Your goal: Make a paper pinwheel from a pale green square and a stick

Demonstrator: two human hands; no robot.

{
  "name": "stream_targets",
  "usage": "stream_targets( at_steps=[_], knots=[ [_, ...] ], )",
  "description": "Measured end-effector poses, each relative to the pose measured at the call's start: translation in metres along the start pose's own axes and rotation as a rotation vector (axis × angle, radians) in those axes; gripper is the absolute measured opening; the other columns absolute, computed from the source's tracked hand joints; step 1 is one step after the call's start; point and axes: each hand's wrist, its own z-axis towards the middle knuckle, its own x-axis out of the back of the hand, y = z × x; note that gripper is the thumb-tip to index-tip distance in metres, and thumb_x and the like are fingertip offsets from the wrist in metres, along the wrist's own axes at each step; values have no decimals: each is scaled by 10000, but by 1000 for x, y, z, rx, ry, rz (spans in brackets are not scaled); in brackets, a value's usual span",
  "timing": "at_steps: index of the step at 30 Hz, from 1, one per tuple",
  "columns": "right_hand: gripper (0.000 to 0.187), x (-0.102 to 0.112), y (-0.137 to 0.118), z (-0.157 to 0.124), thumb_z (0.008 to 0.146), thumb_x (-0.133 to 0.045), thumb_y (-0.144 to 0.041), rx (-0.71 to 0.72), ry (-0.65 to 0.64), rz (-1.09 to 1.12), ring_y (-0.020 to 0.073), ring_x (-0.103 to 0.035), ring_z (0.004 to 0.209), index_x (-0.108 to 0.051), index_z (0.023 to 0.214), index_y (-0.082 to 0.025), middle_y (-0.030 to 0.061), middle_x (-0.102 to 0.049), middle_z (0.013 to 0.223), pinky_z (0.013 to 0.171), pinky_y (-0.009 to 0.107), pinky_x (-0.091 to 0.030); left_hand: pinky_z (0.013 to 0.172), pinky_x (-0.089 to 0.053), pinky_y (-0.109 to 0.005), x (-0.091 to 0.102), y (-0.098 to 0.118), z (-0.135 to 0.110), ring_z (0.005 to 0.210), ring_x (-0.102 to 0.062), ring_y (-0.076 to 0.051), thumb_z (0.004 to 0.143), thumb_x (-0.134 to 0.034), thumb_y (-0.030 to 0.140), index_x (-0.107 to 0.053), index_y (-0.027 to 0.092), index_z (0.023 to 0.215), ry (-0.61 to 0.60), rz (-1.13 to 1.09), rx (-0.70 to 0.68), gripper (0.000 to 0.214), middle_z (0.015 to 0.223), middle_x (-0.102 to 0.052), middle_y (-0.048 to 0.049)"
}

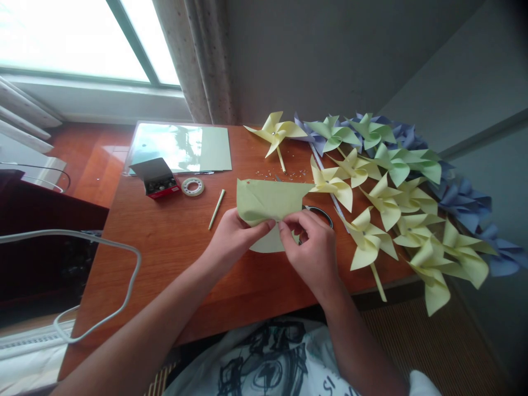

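A pale yellow-green sheet of paper is held up above the table between my two hands, its lower part bent. My left hand pinches the sheet's left side, thumb reaching to the middle. With thumb and fingers together, my right hand grips it at the middle and right; whether a small piece sits between those fingertips I cannot tell. Scissors, with one black handle loop showing, lie partly hidden behind the paper and my right hand. A rolled yellow paper stick lies left of the sheet.
Finished paper pinwheels in yellow, green and blue crowd the right side, with one yellow pinwheel at the back. A tape roll, an open red box and a glossy folder are left. A white cable crosses the left edge.
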Motion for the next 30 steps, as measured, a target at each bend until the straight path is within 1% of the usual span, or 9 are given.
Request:
stream_targets(
  at_steps=[7, 10, 13, 15, 18, 22, 26, 28, 30],
  knots=[
    [135, -2, 1, 0, 868, -634, -131, 26, 1, -9, 161, -567, 671, -617, 754, -203, 12, -630, 746, 606, 278, -430, 744, -560, -277, 3, -4, 2, 806, -723, -224, 643, -914, 235, -794, 154, 909, -3, -41, 18, 303, 859, -809, -57],
    [126, 0, 3, 1, 886, -632, -126, 59, -26, -9, 165, -585, 699, -638, 780, -194, 19, -638, 764, 626, 277, -442, 736, -557, -260, 4, -4, 3, 798, -719, -206, 630, -920, 212, -795, 160, 912, 0, -54, 11, 313, 855, -810, -44],
    [111, 8, 7, 2, 918, -620, -133, 100, -75, 15, 161, -611, 718, -671, 839, -193, 23, -666, 800, 635, 267, -464, 723, -558, -252, 5, -3, 4, 792, -718, -199, 630, -920, 204, -794, 167, 914, 20, -64, 8, 312, 850, -810, -36],
    [110, 15, 13, 2, 940, -608, -144, 114, -79, 29, 152, -628, 701, -689, 887, -197, 24, -695, 827, 630, 260, -483, 707, -559, -250, 6, -2, 4, 789, -719, -202, 633, -918, 206, -792, 164, 917, 39, -63, 9, 314, 858, -811, -40],
    [107, 27, 25, 1, 944, -621, -145, 151, -88, 20, 153, -671, 722, -707, 955, -208, 25, -746, 883, 669, 259, -523, 684, -566, -255, 6, -1, 3, 783, -719, -207, 634, -920, 219, -784, 157, 919, 75, -70, 21, 322, 898, -813, -54],
    [191, 35, 38, -2, 924, -637, -90, 211, -175, 50, 155, -694, 783, -713, 1046, -217, 27, -761, 938, 719, 257, -550, 695, -577, -271, 6, 0, 4, 821, -726, -219, 642, -921, 237, -764, 163, 975, 99, -97, 48, 375, 965, -812, -68],
    [288, 38, 43, -6, 920, -633, -56, 288, -261, 134, 171, -704, 921, -708, 1147, -218, 63, -744, 1034, 777, 266, -563, 708, -577, -282, 7, 0, 5, 856, -729, -234, 641, -914, 231, -749, 164, 1010, 106, -104, 69, 410, 990, -809, -81],
    [286, 39, 42, -7, 939, -616, -62, 317, -302, 188, 166, -696, 911, -720, 1156, -217, 70, -726, 1017, 765, 268, -561, 701, -574, -277, 7, -1, 5, 849, -728, -231, 640, -911, 224, -747, 163, 1003, 109, -99, 73, 402, 991, -809, -83],
    [261, 41, 41, -7, 952, -610, -74, 338, -347, 233, 158, -682, 870, -743, 1125, -216, 67, -704, 971, 745, 269, -554, 696, -572, -274, 7, -1, 6, 839, -727, -225, 641, -907, 217, -747, 165, 993, 111, -97, 71, 391, 992, -810, -79]
  ],
)
